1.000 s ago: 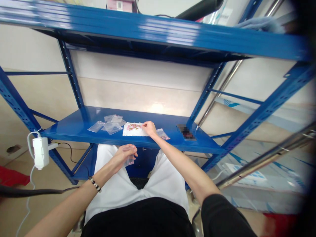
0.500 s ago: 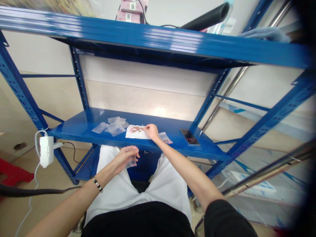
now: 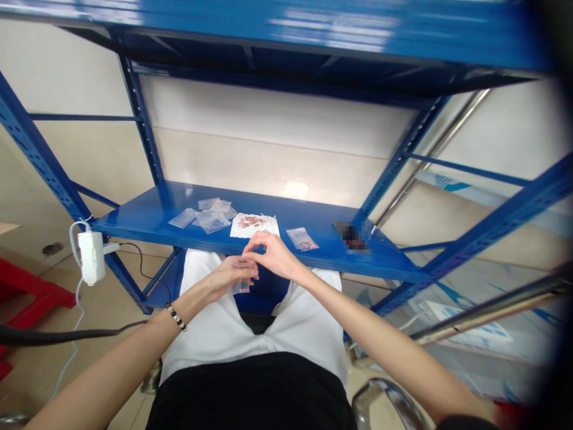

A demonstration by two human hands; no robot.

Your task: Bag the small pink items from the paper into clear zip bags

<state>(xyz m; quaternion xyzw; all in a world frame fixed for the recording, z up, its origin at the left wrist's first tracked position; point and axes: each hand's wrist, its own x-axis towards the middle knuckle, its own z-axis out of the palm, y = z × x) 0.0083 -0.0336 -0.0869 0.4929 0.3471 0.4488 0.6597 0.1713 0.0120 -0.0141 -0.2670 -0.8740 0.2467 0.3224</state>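
Note:
My left hand [image 3: 228,275] is closed around a small clear plastic bag [image 3: 242,285], held in front of the shelf edge above my lap. A few pink bits show at the bag's bottom. Over the bag's mouth, my right hand [image 3: 271,254] pinches with thumb and forefinger; what lies between the fingertips is too small to make out. Behind the hands, a white sheet [image 3: 239,230] carries several small pink and brownish pieces [image 3: 251,222]. To its right lies another clear bag [image 3: 301,237] with pink pieces inside. Several clear zip bags [image 3: 210,218] overlap on the left.
The blue shelf [image 3: 268,254] spans in front of me, with a second shelf [image 3: 268,24] overhead. A blurred-out dark object [image 3: 351,237] lies at the right. A white power adapter [image 3: 91,258] hangs at the left post. A red frame [image 3: 40,292] stands at lower left.
My right hand has come from the white sheet toward me, down to the mouth of the bag in my left hand. The camera view has tilted down.

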